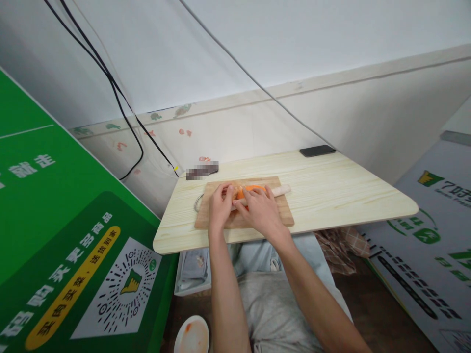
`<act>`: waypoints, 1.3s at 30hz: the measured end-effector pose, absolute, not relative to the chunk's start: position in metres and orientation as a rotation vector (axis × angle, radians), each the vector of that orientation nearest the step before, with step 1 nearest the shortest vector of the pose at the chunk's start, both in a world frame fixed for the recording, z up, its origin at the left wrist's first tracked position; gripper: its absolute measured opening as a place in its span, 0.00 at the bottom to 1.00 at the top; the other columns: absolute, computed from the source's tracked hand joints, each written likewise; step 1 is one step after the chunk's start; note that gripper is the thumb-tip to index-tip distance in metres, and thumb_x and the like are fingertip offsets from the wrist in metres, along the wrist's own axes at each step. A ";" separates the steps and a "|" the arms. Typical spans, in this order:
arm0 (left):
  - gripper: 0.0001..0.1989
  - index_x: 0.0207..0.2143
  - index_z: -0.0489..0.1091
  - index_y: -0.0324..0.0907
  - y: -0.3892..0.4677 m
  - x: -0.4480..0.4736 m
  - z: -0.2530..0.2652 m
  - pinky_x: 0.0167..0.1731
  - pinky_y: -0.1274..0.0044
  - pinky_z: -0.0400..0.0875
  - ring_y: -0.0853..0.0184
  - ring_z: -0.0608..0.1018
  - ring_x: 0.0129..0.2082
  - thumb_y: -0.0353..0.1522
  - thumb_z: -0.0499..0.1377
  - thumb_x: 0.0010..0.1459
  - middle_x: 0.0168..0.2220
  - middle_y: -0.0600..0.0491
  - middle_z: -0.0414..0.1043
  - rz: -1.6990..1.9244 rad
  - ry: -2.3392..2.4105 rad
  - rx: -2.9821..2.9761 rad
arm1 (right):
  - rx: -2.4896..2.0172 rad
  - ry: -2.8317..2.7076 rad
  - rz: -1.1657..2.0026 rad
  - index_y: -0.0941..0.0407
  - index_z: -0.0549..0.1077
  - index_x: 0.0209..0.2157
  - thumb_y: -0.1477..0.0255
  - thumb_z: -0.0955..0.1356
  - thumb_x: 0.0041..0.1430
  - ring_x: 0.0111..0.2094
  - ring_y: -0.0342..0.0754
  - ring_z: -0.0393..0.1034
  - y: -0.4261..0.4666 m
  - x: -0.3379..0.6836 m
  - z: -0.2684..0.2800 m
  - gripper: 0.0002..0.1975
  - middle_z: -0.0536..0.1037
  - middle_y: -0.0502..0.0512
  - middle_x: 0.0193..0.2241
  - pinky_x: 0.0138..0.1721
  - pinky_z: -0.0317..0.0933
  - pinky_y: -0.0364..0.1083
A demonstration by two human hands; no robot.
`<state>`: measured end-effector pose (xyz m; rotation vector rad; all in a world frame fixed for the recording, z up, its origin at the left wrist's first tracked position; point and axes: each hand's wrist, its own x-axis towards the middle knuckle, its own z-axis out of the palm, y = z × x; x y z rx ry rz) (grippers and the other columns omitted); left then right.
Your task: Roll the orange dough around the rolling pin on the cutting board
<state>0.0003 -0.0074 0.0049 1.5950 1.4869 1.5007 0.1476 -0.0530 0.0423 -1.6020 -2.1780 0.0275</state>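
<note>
Both hands are over a wooden cutting board (208,218) on a pale table. A pale stick like a small rolling pin (282,190) lies slantwise across the board, its right end showing past my right hand. Beneath and behind it is an orange, dough-like piece (256,188), partly covered by fingers. My right hand (264,212) rests over the stick with bent fingers and its thumb towards the left. My left hand (221,202) is curled at the left end of the stick and orange piece; what its fingers hold is hidden. A thin metal loop (197,203) shows at the board's left edge.
A dark phone (317,151) lies at the table's (349,196) back right. A blurred-out dark object (202,170) sits at the back left. Below the table are a stained white bowl (192,335) and a white box (191,287). Printed panels flank both sides; cables hang along the wall.
</note>
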 end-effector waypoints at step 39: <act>0.13 0.46 0.79 0.42 -0.006 0.000 0.003 0.54 0.69 0.76 0.60 0.83 0.47 0.39 0.59 0.70 0.45 0.46 0.84 1.514 1.467 1.594 | -1.290 -2.281 0.365 0.55 0.81 0.56 0.87 0.63 0.64 0.56 0.55 0.78 -0.046 0.199 0.045 0.26 0.84 0.61 0.55 0.61 0.67 0.50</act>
